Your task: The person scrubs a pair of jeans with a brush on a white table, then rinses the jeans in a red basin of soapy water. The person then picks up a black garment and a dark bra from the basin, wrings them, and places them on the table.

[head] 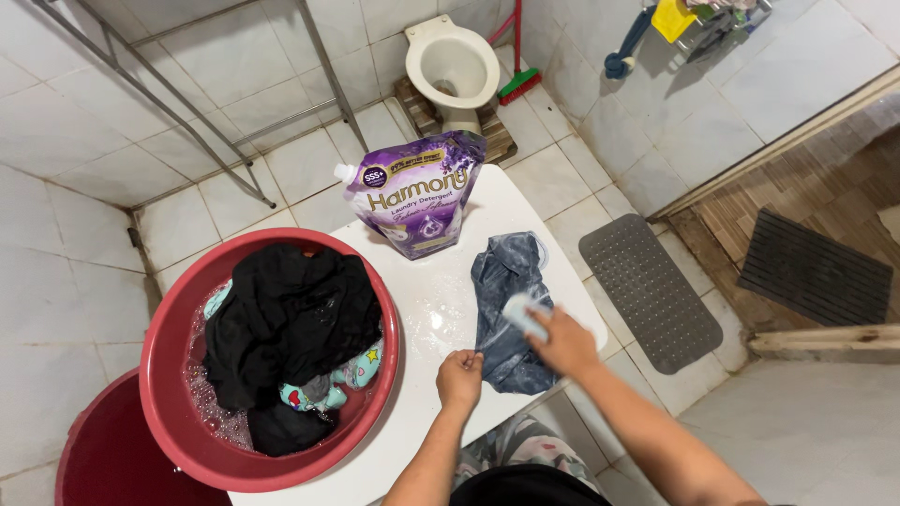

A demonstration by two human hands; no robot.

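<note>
A blue-grey garment (506,300) lies wet on a white table (422,309). My right hand (561,341) presses a pale scrubbing brush (525,314) onto it. My left hand (459,377) pinches the garment's lower left edge and holds it down. To the left, a red basin (169,375) rests on the table's edge with soapy water, a black garment (291,319) and a patterned cloth (328,384) in it. A purple detergent pouch (417,192) with a white spout stands at the table's far end.
A second red tub (108,454) sits on the tiled floor at lower left. A toilet (455,70) stands at the back, with a red broom (517,75) beside it. A grey rubber mat (649,290) lies right of the table. A metal rack (216,103) leans at upper left.
</note>
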